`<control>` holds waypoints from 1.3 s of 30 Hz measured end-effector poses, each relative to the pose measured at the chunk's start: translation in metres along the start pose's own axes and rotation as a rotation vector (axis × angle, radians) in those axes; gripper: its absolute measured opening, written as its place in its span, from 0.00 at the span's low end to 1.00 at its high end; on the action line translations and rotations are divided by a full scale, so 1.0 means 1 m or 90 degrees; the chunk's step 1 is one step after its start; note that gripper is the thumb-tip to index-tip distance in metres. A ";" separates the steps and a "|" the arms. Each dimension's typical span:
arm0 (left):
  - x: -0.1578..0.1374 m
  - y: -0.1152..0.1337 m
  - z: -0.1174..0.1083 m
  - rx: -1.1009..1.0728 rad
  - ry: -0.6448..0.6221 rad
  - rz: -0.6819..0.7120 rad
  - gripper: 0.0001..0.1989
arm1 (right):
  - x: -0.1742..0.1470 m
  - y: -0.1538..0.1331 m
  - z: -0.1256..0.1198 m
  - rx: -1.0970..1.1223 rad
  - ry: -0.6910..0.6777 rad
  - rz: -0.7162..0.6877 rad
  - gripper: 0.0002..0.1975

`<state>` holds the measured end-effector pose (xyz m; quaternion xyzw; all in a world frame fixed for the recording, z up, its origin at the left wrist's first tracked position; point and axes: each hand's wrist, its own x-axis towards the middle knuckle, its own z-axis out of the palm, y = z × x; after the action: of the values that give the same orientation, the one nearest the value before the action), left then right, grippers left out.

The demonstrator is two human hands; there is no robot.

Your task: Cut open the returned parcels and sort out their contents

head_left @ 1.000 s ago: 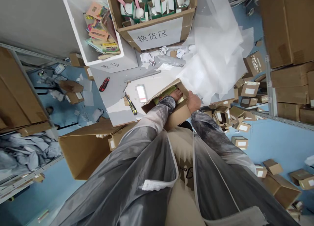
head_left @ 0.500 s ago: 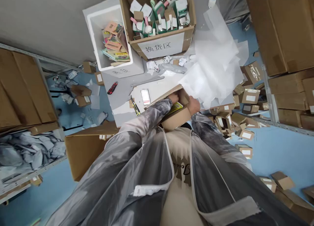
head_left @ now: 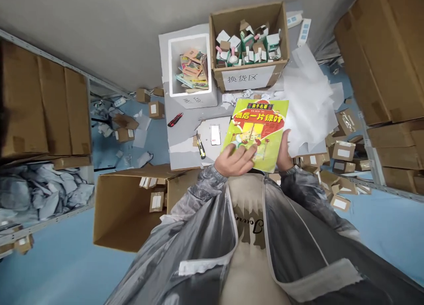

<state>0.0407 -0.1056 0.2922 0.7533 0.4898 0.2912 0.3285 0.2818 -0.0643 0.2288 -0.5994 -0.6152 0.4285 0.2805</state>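
Your left hand (head_left: 233, 161) lies, fingers loosely apart, on the book (head_left: 269, 139); your right hand (head_left: 284, 153) clasps its edge — likely light, bendy, slick, so support both sides.

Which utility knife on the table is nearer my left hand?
The yellow-black utility knife beside the white-screened phone; the red-black utility knife lies farther away.

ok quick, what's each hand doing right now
Left hand: fingers laid over the front of the yellow-green book; cannot tell if it grips.
Right hand: holding the book at its right edge.
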 end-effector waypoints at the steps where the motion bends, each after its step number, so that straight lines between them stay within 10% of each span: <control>1: -0.007 0.006 -0.002 -0.013 0.003 0.007 0.25 | -0.013 -0.021 0.006 0.137 -0.004 0.003 0.58; 5: -0.034 0.025 -0.017 0.028 -0.024 0.082 0.28 | -0.055 -0.091 0.043 0.677 -0.037 0.120 0.68; 8: -0.060 0.041 -0.030 0.041 0.047 0.103 0.41 | -0.076 -0.122 0.082 0.744 -0.031 0.149 0.63; 11: -0.087 0.055 -0.044 0.027 0.179 0.022 0.49 | -0.094 -0.135 0.117 0.666 -0.020 0.097 0.65; 15: -0.112 0.061 -0.065 -0.056 0.283 -0.072 0.35 | -0.118 -0.141 0.143 0.466 -0.053 -0.053 0.59; 26: -0.158 0.048 -0.092 -0.482 0.190 -0.170 0.37 | -0.178 -0.160 0.157 0.454 -0.042 -0.151 0.74; 32: -0.175 0.052 -0.090 -0.429 0.270 -0.200 0.40 | -0.178 -0.177 0.159 0.402 0.003 -0.126 0.59; 39: -0.171 0.055 -0.074 -0.614 0.281 -0.222 0.50 | -0.193 -0.224 0.159 0.024 0.077 -0.226 0.50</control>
<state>-0.0454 -0.2658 0.3608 0.3465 0.4759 0.5743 0.5688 0.0579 -0.2646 0.3787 -0.5009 -0.6851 0.3471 0.3990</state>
